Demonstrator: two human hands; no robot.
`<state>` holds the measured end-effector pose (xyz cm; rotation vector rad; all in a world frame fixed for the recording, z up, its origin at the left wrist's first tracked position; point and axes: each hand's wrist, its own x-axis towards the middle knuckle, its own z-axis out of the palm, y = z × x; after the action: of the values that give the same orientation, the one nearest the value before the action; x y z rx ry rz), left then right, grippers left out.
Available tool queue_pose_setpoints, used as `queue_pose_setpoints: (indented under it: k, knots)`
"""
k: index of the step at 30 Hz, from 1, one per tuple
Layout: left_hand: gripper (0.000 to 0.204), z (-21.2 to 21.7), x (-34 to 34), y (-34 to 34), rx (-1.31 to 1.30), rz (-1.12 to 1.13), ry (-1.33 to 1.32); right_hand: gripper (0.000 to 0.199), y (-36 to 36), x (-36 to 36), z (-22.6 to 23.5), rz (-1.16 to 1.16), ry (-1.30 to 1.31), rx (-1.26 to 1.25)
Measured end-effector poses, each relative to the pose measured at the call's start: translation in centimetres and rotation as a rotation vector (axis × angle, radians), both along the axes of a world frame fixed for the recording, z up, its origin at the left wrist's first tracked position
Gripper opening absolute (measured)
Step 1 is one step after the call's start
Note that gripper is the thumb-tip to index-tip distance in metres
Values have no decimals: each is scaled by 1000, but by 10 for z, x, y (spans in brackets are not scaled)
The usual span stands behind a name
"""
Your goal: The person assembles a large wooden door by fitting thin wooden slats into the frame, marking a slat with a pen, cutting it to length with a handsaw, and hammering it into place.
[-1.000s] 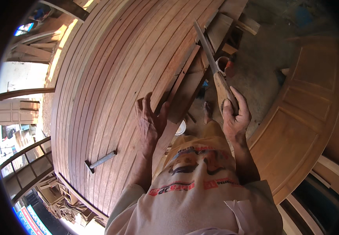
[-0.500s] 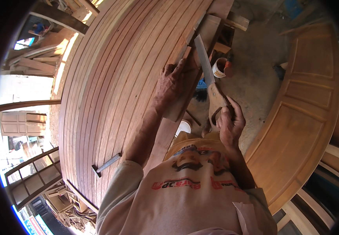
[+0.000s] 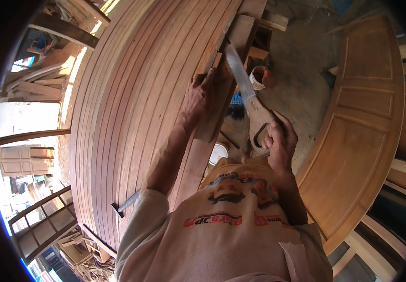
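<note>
My right hand (image 3: 282, 141) is closed round the wooden handle of a handsaw (image 3: 243, 77). The saw's blade slants away to the upper left, its tip beside the far end of a narrow wooden strip (image 3: 217, 60). My left hand (image 3: 196, 96) presses on this strip, fingers bent over it, the thumb side partly hidden. Beneath lies a brown board (image 3: 207, 129) along the right edge of a large slatted wooden panel (image 3: 137, 103). Whether the teeth touch the wood I cannot tell.
A T-shaped tool (image 3: 127, 202) with a dark head lies on the slatted panel near my left sleeve. Right of the board stand a white bucket (image 3: 257, 79) and a white round container (image 3: 219, 153). A panelled door (image 3: 353, 136) leans at the right.
The saw has turned so that more of its blade face and teeth show. My right hand has moved slightly right and down with it. The whole view has shifted a little.
</note>
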<state>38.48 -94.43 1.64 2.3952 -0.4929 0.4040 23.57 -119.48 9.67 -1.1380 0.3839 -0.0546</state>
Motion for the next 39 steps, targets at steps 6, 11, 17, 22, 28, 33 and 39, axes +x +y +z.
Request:
queue_pose_setpoints:
  k: [6, 11, 17, 22, 28, 33, 39]
  knots:
    - [47, 5, -5, -1, 41, 7, -2, 36, 1, 0, -4, -72, 18, 32]
    - [47, 3, -2, 1, 58, 14, 26, 34, 2, -1, 0, -62, 35, 57]
    - [48, -3, -2, 2, 90, 27, -55, 34, -3, 0, -4, -45, 23, 74]
    - [50, -5, 1, 2, 50, 0, -19, 33, -3, 1, -1, -27, 49, 98]
    - [50, -4, 1, 2, 59, -23, -73, 34, -2, -1, -5, -22, 42, 70]
    - [50, -5, 1, 2, 74, -13, -56, 35, -3, -3, -4, -43, 59, 63]
    - [51, -3, 1, 2, 72, -23, -56, 33, 1, -3, -9, -94, 41, 73]
